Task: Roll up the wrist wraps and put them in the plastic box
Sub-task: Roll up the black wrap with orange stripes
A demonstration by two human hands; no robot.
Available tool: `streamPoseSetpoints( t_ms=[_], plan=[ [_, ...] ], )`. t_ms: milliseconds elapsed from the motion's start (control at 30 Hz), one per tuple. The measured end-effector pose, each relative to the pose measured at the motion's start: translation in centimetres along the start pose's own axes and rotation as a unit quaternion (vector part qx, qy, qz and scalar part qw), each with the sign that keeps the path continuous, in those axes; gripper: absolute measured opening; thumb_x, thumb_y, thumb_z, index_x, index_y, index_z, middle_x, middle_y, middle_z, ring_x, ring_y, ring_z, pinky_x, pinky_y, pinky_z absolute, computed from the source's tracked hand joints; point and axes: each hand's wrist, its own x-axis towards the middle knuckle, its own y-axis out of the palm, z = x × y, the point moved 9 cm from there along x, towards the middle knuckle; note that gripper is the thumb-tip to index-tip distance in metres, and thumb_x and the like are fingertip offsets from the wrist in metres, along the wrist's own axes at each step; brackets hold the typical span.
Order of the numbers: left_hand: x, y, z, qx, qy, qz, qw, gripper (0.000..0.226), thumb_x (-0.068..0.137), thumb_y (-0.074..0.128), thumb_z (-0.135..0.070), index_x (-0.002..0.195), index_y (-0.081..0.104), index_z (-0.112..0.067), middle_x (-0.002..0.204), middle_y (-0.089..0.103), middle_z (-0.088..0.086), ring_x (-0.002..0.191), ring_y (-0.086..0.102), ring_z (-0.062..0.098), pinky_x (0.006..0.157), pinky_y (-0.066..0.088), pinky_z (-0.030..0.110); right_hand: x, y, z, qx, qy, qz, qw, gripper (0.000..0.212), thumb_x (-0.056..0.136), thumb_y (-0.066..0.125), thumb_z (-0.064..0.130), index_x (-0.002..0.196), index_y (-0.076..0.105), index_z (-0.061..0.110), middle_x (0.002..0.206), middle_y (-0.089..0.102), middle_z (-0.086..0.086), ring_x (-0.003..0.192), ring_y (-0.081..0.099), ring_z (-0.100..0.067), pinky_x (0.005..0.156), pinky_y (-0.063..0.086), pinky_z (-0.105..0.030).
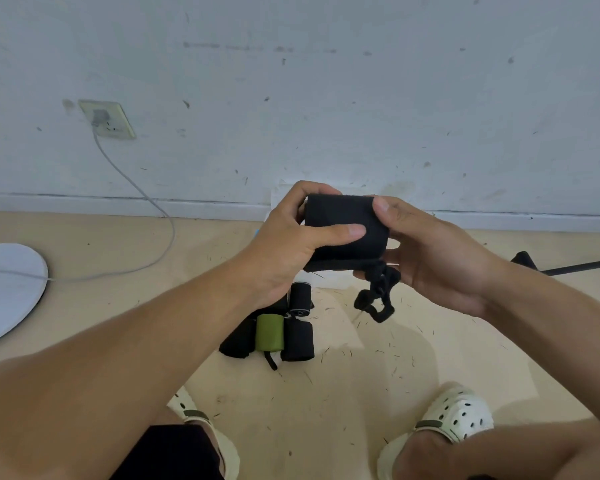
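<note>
A black wrist wrap (340,216) is rolled into a thick cylinder and held in mid-air in front of the wall. My left hand (291,244) grips its left end, with the thumb pressed across the front. My right hand (433,258) holds the right end, thumb on top. The wrap's black loop cord (378,299) dangles below the roll. On the floor beneath lie several rolled wraps: black ones (297,341) and one green roll (269,332). A pale plastic box (333,280) shows only in slivers behind my hands.
A white round base (7,289) sits at the left with a grey cable (142,195) running to a wall socket (106,119). A black stand leg (568,265) lies at the right. My feet in white clogs (454,414) stand near the bottom edge.
</note>
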Motion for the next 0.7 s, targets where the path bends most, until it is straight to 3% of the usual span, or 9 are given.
streamPoseSetpoints(
  t_ms=[100,200,300,500,700],
  plan=[
    [0.0,0.2,0.1,0.008,0.007,0.011,1.000,0.047,0.076,0.088,-0.001,0.108,0.064,-0.026,0.108,0.063,0.002,0.096,0.071,0.027,0.089,0.064,0.047,-0.2,0.0,0.0,0.018,0.007,-0.008,1.000,0.053,0.091,0.062,0.048,0.131,0.066,0.014,0.116,0.066,-0.013,0.093,0.065,-0.033,0.076,0.061,-0.036],
    [0.0,0.5,0.1,0.004,0.011,0.018,1.000,0.050,0.074,0.089,0.001,0.108,0.065,-0.026,0.111,0.063,0.004,0.097,0.071,0.029,0.087,0.064,0.049,-0.2,-0.2,-0.1,0.035,0.003,-0.023,0.999,0.048,0.090,0.065,0.041,0.127,0.066,0.011,0.110,0.068,-0.006,0.088,0.069,-0.030,0.080,0.062,-0.038],
    [0.1,0.6,0.0,-0.016,0.006,0.014,1.000,0.043,0.079,0.084,-0.003,0.114,0.065,-0.022,0.115,0.064,0.005,0.096,0.074,0.028,0.084,0.065,0.047,-0.2,-0.4,0.2,0.047,-0.008,-0.031,0.998,0.048,0.088,0.068,0.036,0.128,0.065,0.009,0.111,0.069,-0.008,0.089,0.070,-0.031,0.076,0.061,-0.034],
    [0.0,0.3,0.6,-0.024,-0.050,-0.002,0.998,0.049,0.067,0.084,-0.032,0.113,0.070,-0.026,0.118,0.070,0.004,0.107,0.073,0.028,0.086,0.064,0.051,-0.1,-0.9,0.4,0.022,-0.015,-0.047,0.999,0.049,0.083,0.073,0.029,0.129,0.066,0.015,0.113,0.073,-0.009,0.092,0.068,-0.030,0.079,0.055,-0.037],
    [0.2,-0.2,1.2,-0.035,-0.091,-0.025,0.995,0.026,0.087,0.079,-0.034,0.109,0.069,-0.024,0.122,0.070,0.004,0.113,0.072,0.031,0.076,0.064,0.041,0.0,-1.0,0.7,0.003,-0.053,-0.054,0.997,0.052,0.072,0.079,0.020,0.123,0.069,0.023,0.127,0.070,-0.010,0.107,0.072,-0.027,0.088,0.059,-0.039]
  ],
)
